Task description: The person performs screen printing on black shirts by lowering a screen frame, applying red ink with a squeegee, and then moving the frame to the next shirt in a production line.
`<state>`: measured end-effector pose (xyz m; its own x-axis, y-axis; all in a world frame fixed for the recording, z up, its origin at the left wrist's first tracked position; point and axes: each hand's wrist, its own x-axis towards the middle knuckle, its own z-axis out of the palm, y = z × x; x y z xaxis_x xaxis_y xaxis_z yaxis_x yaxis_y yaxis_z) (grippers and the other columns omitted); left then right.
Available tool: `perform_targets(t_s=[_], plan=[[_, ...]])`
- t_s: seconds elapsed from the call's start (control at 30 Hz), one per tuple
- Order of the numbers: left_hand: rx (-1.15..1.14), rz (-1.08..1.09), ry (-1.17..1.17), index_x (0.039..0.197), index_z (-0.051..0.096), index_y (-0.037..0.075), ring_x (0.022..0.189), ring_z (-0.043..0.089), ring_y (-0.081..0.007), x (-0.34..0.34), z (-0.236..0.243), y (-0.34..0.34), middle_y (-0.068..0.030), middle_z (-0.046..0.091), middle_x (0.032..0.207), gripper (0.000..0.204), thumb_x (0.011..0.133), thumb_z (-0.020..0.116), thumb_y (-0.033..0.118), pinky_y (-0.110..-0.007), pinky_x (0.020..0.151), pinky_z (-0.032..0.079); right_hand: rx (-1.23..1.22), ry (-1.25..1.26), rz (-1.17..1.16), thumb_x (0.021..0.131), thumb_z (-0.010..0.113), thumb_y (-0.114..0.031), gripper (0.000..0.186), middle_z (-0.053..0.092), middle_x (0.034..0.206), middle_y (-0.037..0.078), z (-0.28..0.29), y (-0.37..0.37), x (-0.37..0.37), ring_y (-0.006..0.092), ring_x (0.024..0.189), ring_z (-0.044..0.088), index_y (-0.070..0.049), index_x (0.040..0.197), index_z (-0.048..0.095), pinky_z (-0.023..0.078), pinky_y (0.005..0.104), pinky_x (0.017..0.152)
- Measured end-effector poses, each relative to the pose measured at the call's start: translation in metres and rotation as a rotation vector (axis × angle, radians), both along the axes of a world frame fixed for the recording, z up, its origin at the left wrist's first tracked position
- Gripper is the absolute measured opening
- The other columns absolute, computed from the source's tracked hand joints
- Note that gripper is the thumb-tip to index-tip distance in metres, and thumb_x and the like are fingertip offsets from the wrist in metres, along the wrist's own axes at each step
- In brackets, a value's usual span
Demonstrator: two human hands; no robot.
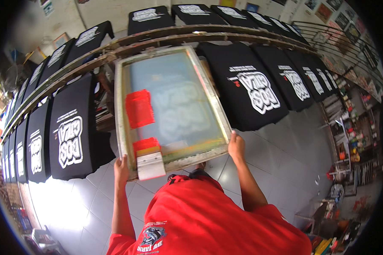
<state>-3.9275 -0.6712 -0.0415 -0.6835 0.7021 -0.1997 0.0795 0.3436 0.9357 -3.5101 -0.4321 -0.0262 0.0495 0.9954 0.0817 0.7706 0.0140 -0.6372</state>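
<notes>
A printing screen (178,102) in a light, worn frame lies before me, with a printed shape showing faintly through its mesh. My left hand (121,169) grips the frame's near left side. My right hand (236,146) is closed on its near right corner. Red ink (138,108) covers two patches on the screen's left part. A squeegee with a pale handle (150,165) rests over the lower patch, by the frame's near edge.
Black shirts with white prints lie along racks on my left (64,123), right (242,68) and behind (149,17). A wooden rail (157,36) runs between the rows. Shelves crowded with small containers (353,148) stand at the far right, above a tiled floor (276,157).
</notes>
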Motion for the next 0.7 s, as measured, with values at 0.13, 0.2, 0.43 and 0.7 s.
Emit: perform_targets(t_s=[0.13,0.2,0.43,0.7], plan=[[-0.063,-0.010,0.040,0.100,0.062,-0.008,0.070,0.054,-0.0122,0.002,0.007,0.017,-0.0101,0.063,0.075,0.043,0.100,0.049,0.033,-0.034,0.064,0.045,-0.006,-0.023,-0.046,0.101,0.034,-0.041,0.061,0.064,0.079,0.030,0.007,0.005,0.000,0.0489,0.077,0.061,0.007,0.081,0.066,0.046,0.0527,0.070],[-0.125,0.007,0.108,0.096,0.062,-0.008,0.063,0.051,-0.0146,0.006,0.014,0.020,-0.0113,0.059,0.068,0.045,0.098,0.051,0.036,-0.036,0.059,0.043,-0.024,-0.027,-0.059,0.100,0.035,-0.041,0.061,0.064,0.080,0.030,0.005,0.010,0.003,0.0490,0.078,0.061,0.008,0.081,0.066,0.046,0.0525,0.070],[-0.116,0.014,0.126,0.094,0.061,-0.008,0.065,0.056,-0.0218,0.014,0.017,0.027,-0.0177,0.060,0.070,0.046,0.096,0.053,0.037,-0.040,0.064,0.046,-0.019,-0.044,-0.073,0.100,0.034,-0.041,0.061,0.064,0.082,0.031,0.009,0.018,0.003,0.0482,0.081,0.060,0.008,0.082,0.065,0.044,0.0523,0.072],[-0.124,0.000,0.131,0.094,0.060,-0.009,0.070,0.061,-0.0247,0.022,0.020,0.034,-0.0220,0.062,0.073,0.046,0.096,0.054,0.037,-0.041,0.066,0.046,-0.055,-0.027,-0.077,0.100,0.035,-0.041,0.060,0.064,0.083,0.030,0.003,0.027,0.016,0.0484,0.082,0.060,0.009,0.084,0.065,0.044,0.0515,0.072]])
